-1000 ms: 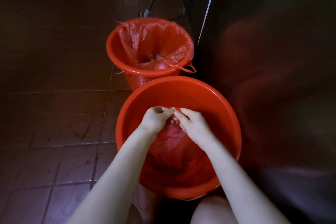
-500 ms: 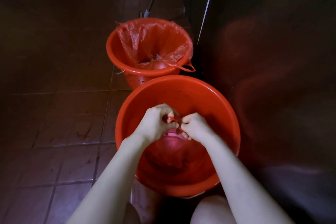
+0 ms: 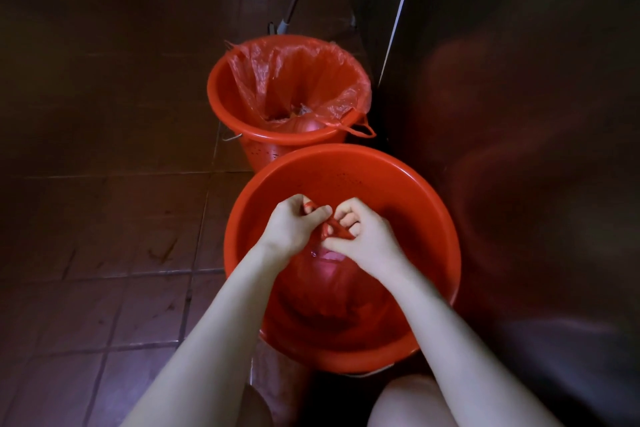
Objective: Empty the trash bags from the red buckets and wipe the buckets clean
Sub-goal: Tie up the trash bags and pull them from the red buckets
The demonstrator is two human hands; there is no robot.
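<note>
The near red bucket (image 3: 346, 173) stands upright and holds a filled red trash bag (image 3: 325, 291); the left hand (image 3: 289, 227) and right hand (image 3: 367, 236) pinch its twisted neck above the bucket's centre. The far red bucket (image 3: 216, 104) stands upright just behind it, lined with an open red bag (image 3: 294, 73) folded over the rim, one handle loop hanging outside on the right.

bare left hand (image 3: 291, 229), right hand (image 3: 369, 241), seemingly bare knee (image 3: 412, 404)
</note>
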